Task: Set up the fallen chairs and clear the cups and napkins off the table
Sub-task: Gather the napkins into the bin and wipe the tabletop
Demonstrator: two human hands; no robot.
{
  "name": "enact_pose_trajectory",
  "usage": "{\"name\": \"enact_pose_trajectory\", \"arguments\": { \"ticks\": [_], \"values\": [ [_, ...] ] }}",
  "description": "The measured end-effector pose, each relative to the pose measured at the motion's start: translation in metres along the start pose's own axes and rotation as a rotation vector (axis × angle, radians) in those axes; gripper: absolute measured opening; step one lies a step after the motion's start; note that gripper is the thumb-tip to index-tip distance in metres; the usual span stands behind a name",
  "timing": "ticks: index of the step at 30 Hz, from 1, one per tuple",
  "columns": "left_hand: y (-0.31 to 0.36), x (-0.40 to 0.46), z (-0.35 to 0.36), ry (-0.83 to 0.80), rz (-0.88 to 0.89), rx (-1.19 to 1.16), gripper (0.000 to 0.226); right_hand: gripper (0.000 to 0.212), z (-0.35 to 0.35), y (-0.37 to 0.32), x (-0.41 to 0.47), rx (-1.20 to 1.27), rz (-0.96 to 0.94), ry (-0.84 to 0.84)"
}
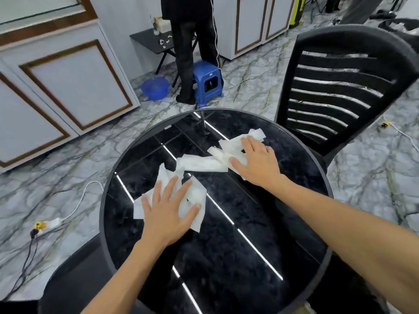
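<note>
A round black desk [226, 234] fills the middle of the frame, with a black slatted chair [335, 91] upright at upper right. White napkins [204, 163] lie scattered across the desk's centre. The left hand [169, 211] and right hand [256, 162] each press flat on them, fingers spread.

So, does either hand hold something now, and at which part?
Nothing is gripped. The left hand and right hand lie flat, fingers straight, on white napkins.

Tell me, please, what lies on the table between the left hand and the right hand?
In the head view, a long white napkin lies flat on the black table between the left hand and the right hand. No cups show there.
</note>
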State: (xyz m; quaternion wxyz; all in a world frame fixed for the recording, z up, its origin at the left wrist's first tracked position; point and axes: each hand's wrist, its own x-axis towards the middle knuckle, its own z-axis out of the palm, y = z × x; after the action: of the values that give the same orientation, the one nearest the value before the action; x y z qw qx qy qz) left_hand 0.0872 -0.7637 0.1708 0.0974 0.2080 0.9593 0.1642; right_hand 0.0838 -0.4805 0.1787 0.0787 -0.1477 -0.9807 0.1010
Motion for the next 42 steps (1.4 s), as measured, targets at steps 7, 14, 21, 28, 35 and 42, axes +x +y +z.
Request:
{"name": "enact_pose_trajectory", "arguments": {
  "ticks": [7, 14, 21, 28, 35, 42],
  "values": [
    [-0.006, 0.008, 0.007, 0.047, 0.063, 0.024, 0.059, 0.061, 0.016, -0.002, 0.008, 0.082, 0.024, -0.001],
    [-0.011, 0.006, 0.011, 0.080, 0.089, -0.046, 0.059, 0.028, 0.017, 0.003, 0.000, 0.234, -0.002, 0.096],
    [-0.007, -0.014, 0.014, 0.092, 0.107, -0.119, 0.057, 0.026, 0.009, 0.017, -0.037, 0.284, -0.019, 0.121],
    [0.019, -0.044, 0.017, 0.101, 0.153, -0.176, 0.057, 0.019, -0.006, 0.034, -0.098, 0.299, -0.039, 0.168],
    [0.065, -0.078, 0.024, 0.082, 0.206, -0.232, 0.054, 0.020, -0.019, 0.052, -0.162, 0.395, -0.031, 0.200],
    [0.128, -0.106, 0.032, 0.085, 0.322, -0.275, 0.046, 0.008, -0.041, 0.084, -0.223, 0.351, -0.066, 0.285]
  ]
}}
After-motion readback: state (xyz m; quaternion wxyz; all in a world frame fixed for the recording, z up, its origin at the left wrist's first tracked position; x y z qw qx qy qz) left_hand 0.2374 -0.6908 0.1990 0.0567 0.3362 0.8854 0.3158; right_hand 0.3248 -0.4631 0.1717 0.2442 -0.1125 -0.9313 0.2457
